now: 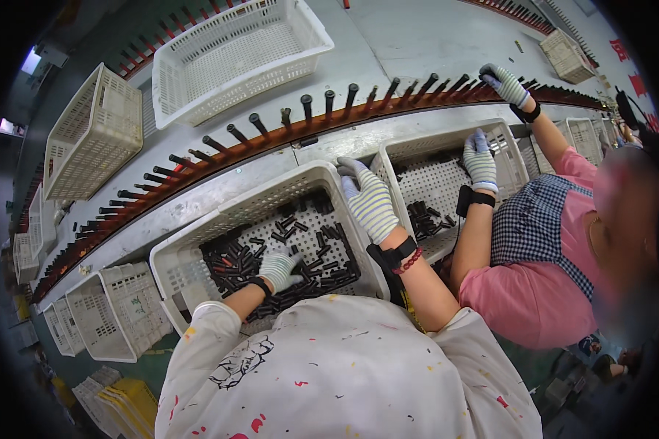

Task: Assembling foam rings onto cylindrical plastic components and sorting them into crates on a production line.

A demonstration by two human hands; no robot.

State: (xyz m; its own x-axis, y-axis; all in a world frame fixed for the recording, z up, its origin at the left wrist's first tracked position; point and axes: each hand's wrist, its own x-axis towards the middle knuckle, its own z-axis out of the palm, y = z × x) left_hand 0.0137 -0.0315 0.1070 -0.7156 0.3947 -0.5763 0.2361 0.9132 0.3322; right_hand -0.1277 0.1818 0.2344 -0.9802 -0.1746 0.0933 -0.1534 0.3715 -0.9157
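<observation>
My left hand (pixel 278 270), in a striped knit glove, reaches down into a white plastic basket (pixel 220 219) directly in front of me. Its thumb and fingers are apart over the short black tubes (pixel 329 280) scattered across the basket floor; nothing shows in its grip. At the far right corner of that basket is my right hand (pixel 370 203), gloved alike, above the rim. Its fingers stretch forward with a gap to the thumb, and I see nothing held. Beyond it runs a reddish-brown rail (pixel 293 137) with upright pegs, many topped with black tubes (pixel 306 104).
On my right a co-worker in a pink shirt (pixel 520 307) works at another basket (pixel 447 143), one gloved hand (pixel 504 84) at the rail. A large white basket (pixel 241 80) stands on the grey table beyond the rail. More baskets (pixel 117 311) line the left.
</observation>
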